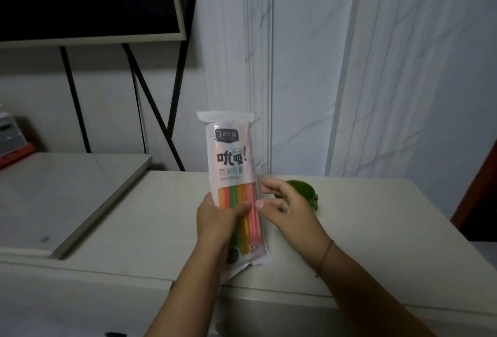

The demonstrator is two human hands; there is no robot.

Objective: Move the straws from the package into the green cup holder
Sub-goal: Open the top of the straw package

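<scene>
Above counter (376,215), package (231,154) in left grip (215,218), apparently firm.

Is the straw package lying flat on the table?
No, the left hand grips the straw package and holds it upright over the table, with the right hand beside it.

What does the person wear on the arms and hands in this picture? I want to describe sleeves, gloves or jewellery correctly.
No sleeve shows on either arm within the frame. The left hand and the right hand have no gloves, and I can make out no ring or watch. The only worn item is a thin dark cord bracelet around the right wrist.
</scene>
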